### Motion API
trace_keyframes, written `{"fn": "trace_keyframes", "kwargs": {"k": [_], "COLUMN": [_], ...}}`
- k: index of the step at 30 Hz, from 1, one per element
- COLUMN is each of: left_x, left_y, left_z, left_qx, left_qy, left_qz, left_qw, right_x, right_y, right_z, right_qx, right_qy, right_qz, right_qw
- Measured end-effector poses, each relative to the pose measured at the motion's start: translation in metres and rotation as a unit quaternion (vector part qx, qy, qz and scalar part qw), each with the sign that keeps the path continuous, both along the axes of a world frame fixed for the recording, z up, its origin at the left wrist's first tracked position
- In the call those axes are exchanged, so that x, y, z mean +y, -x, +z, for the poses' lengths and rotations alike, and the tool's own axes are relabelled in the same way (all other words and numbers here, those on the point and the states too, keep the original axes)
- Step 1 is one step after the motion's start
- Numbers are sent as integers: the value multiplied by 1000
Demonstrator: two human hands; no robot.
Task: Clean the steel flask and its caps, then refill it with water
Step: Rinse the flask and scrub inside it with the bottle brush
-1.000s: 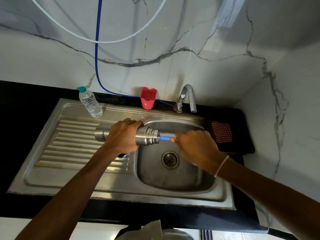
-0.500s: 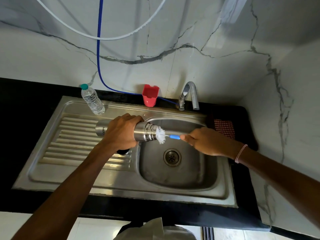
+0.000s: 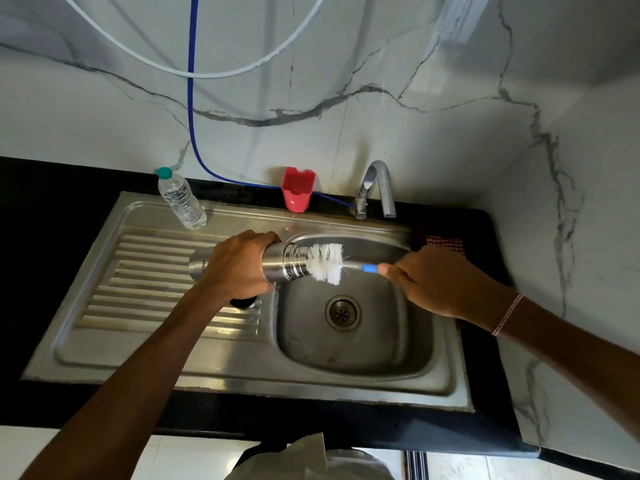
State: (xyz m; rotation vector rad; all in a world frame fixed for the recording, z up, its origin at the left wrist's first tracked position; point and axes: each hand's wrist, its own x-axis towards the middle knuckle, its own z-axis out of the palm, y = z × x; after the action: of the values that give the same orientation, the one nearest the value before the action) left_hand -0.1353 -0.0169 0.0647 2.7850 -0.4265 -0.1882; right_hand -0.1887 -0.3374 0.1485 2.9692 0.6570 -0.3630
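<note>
Over the sink basin's [image 3: 353, 348] left rim, the steel flask [image 3: 282, 268] lies level, left hand [image 3: 235, 268] fingers wrapped round its body. The bottle brush [image 3: 325, 263] lines up with its long axis, bristles at the mouth, handle pinched by the right hand [image 3: 429, 282].

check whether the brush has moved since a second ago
Yes. The brush has slid rightward out of the flask, its white bristles now bare over the sink basin, above the drain.

The bottle brush [image 3: 325, 263], earlier deep inside the flask [image 3: 287, 267], now almost fully outside its mouth.
</note>
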Motion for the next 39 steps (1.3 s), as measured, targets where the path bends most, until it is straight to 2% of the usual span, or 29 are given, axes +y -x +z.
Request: {"fn": "trace_keyframes", "kwargs": {"k": [2, 3, 5, 7, 9, 12, 13, 14, 15, 16, 18, 19, 20, 24, 26, 27, 29, 30, 31, 32, 34, 36, 39], "left_x": [-2, -3, -4, -3, -1, 6, 8, 10, 11, 11, 11, 10, 9, 2, -8, -13, -22, -25, -25, -24, -20, -17, -19], "left_y": [-2, -3, -4, -4, -4, -7, -8, -8, -9, -9, -9, -8, -7, -3, 2, 4, 7, 7, 6, 5, 2, 0, 3], "left_z": [0, 0, -2, -3, -5, -7, -6, -6, -6, -5, -6, -7, -7, -10, -11, -12, -9, -7, -5, -2, 2, 5, 8], "left_qx": [2, 2, 4, -2, -18, -41, -46, -49, -50, -49, -42, -36, -33, -51, -59, -64, -65, -63, -59, -53, -28, -20, -46], "left_qy": [-2, 2, 12, 5, -6, -6, -8, -11, -15, -17, -15, -13, -11, -9, 5, 16, 30, 33, 34, 34, 34, 39, 42], "left_qz": [14, 19, 25, 25, 23, 21, 21, 21, 23, 26, 33, 34, 33, 8, -9, -19, -31, -30, -26, -21, 0, 4, -14], "left_qw": [1000, 1000, 1000, 1000, 1000, 999, 999, 999, 998, 998, 998, 999, 999, 999, 998, 998, 997, 997, 997, 998, 999, 999, 998], "right_x": [2, 6, 10, 9, 6, -7, -11, -12, -15, -18, -17, -14, -12, -1, 13, 22, 37, 40, 41, 41, 41, 44, 49], "right_y": [10, 14, 17, 18, 18, 4, -1, -2, 0, 2, 11, 14, 15, 10, 1, -6, -13, -12, -9, -5, 7, 14, 18], "right_z": [0, -2, -5, -8, -5, 5, 10, 13, 12, 8, 1, -3, -7, -9, -9, -8, -5, -5, -6, -8, -16, -19, -16], "right_qx": [-172, -232, -267, -239, -176, 24, 69, 77, 28, -80, -223, -262, -258, -158, -34, 38, 162, 161, 93, -25, -190, -236, -198], "right_qy": [115, 127, 109, 84, 60, 13, 6, 5, 28, 59, 94, 89, 77, 69, 38, -8, -102, -116, -94, -23, 105, 137, 95], "right_qz": [8, 10, 22, 21, 10, -18, -23, -35, -38, -20, 16, 31, 34, -8, 20, 3, -116, -142, -116, -63, 24, 55, 49], "right_qw": [978, 964, 957, 967, 983, 999, 997, 996, 999, 995, 970, 961, 963, 985, 998, 999, 975, 970, 984, 997, 976, 961, 974]}}
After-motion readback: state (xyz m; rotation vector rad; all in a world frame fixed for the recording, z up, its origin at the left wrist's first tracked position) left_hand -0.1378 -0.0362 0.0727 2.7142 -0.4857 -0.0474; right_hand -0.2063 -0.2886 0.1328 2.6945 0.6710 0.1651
